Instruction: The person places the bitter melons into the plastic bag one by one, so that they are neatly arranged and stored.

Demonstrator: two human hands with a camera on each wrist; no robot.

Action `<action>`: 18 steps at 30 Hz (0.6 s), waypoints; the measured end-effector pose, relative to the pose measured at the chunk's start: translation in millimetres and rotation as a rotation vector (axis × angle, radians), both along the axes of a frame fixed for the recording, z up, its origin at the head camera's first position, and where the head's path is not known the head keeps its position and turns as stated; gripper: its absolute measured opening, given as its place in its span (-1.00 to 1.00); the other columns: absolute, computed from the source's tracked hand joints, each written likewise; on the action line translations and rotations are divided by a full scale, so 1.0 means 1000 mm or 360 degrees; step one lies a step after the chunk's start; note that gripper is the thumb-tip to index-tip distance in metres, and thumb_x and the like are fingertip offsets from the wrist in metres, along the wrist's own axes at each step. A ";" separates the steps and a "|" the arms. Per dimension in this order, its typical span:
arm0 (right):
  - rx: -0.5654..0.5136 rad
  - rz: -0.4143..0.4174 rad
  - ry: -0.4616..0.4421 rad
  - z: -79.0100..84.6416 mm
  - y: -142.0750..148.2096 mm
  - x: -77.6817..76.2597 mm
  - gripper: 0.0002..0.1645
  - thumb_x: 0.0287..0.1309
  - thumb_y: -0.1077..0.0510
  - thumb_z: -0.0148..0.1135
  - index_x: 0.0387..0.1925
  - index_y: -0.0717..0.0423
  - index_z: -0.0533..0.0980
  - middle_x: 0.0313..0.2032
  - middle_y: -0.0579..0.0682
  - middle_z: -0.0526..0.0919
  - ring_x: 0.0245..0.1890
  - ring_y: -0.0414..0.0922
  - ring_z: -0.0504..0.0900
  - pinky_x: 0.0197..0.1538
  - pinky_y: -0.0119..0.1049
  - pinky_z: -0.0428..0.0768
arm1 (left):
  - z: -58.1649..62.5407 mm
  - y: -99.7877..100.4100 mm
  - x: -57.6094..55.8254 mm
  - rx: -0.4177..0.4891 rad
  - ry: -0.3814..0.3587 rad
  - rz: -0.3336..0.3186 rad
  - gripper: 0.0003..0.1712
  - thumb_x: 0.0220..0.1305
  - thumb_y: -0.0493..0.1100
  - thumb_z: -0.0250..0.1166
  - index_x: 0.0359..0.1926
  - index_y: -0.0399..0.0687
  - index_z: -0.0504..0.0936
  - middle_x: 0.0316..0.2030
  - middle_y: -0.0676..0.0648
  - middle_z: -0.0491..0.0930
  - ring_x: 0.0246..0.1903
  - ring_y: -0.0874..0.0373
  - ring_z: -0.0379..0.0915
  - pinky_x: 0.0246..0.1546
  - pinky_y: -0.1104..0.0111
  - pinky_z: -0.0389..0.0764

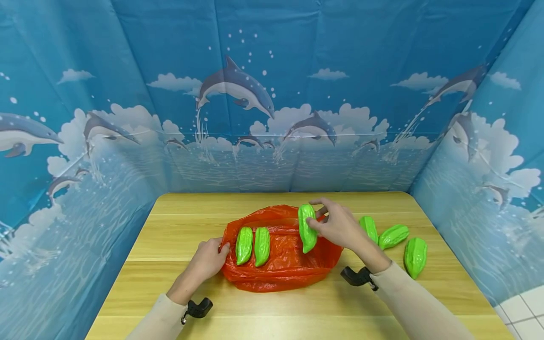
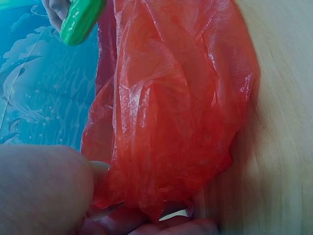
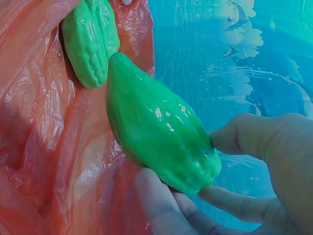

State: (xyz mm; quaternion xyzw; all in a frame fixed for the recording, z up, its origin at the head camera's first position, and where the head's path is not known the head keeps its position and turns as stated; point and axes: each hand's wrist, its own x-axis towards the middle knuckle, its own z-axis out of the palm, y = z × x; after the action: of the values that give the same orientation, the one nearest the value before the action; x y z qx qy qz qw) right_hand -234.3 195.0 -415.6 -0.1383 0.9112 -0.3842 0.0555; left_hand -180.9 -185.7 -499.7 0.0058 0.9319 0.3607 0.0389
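Gourd (image 1: 307, 233), bright green, high-gloss, looks hard, is up in the air over the right part of the red bag, not touching the film as far as the head view shows. Shape: elongated, broad blunt end up, tapering to a narrow, slightly bent tip pointing down; surface has shallow lumps and lengthwise ridges, sharp highlights. Right hand (image 1: 337, 224) has it near the blunt end: thumb on one side, fingertips on the other, spread about the gourd's width, palm clear of it. Red bag (image 1: 280, 279): thin, translucent, shiny plastic film, heavily creased, mouth spread into a rough oval, rim crumpled. Left hand (image 1: 209, 259) pinches the bag's left edge, thumb against fingers with film bunched between, so nearly closed. Inside the bag, two matching green gourds, left one (image 1: 244, 245) and right one (image 1: 262, 246), side by side near the left end, roughly parallel, tips toward the person. Right of the bag, on the table, three more: one (image 1: 369, 226) partly behind the right forearm, one (image 1: 393, 236) lying diagonally just beside it, one (image 1: 415, 257) nearer the person, tip pointing back. Table (image 1: 272, 316): pale yellow wood-grain boards, smooth, rounded far corners. Behind: blue backdrop (image 1: 272, 156), folded sheet with printed dolphins, clouds and water. Sleeves (image 1: 418, 300) pale, plain; black wrist mounts (image 1: 199, 308) on both wrists.
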 end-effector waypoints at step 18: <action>-0.0111 0.0041 -0.0065 -0.009 -0.012 -0.007 -0.27 0.63 0.01 0.46 0.67 0.03 0.49 0.10 0.26 0.79 -0.36 -0.10 0.89 -0.20 -0.17 0.88 | -0.001 0.000 0.000 0.0001 0.0000 -0.0007 -0.72 0.78 -0.19 0.23 0.15 -0.25 0.82 -0.54 -0.03 0.56 -0.61 0.14 0.46 -0.57 0.36 0.45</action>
State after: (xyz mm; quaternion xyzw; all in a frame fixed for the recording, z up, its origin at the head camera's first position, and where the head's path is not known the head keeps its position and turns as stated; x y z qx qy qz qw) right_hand -240.9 182.6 -424.9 -0.1439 0.8940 -0.4177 0.0742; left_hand -181.0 -185.4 -500.7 0.0079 0.9317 0.3609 0.0397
